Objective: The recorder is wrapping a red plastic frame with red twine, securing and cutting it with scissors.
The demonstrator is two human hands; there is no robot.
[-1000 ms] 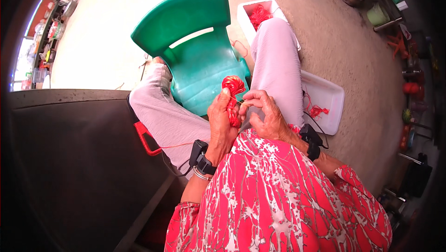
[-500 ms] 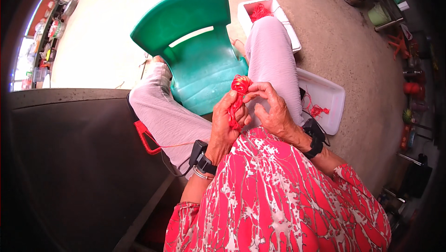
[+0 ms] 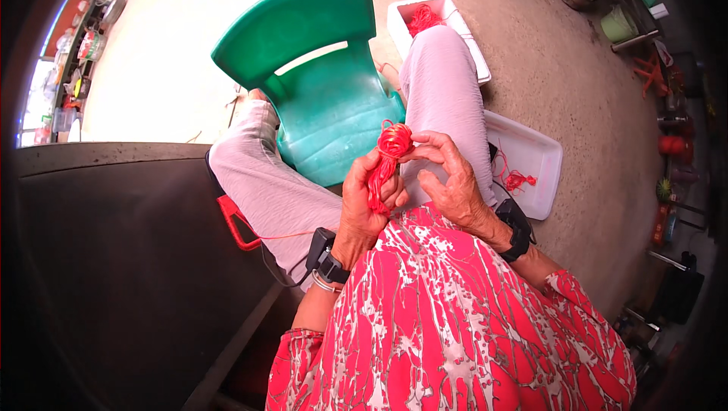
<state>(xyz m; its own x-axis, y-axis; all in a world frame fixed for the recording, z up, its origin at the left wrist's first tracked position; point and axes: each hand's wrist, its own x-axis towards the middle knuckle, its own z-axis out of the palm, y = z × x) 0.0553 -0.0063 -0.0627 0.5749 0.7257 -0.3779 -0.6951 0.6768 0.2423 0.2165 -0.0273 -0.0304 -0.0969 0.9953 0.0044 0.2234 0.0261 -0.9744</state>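
A bundle of shiny red cord (image 3: 393, 142), looped into a round knot at its top, hangs down over my left palm. My left hand (image 3: 365, 197) is closed around its lower strands, thumb lying along the bundle. From the right, my right hand (image 3: 455, 183) has its fingertips bent against the side of the round top, gripping there; its thumb stands apart, lower down. The exact strand between the right fingertips is too small to make out. A thin strand (image 3: 292, 236) runs from near my left wrist across to a red handle-like frame (image 3: 239, 225) beside my left leg.
A green plastic chair (image 3: 326, 123) stands between my knees. A white box (image 3: 476, 54) with red cord (image 3: 425, 20) is beyond my right knee; a white tray (image 3: 542, 149) with a small red tangle (image 3: 519, 180) lies nearer. A dark panel (image 3: 129, 259) flanks my left.
The round top of the bundle has turned slightly and loosened loops now show above it. My right fingers have shifted a little on its side; the left hand keeps its hold.
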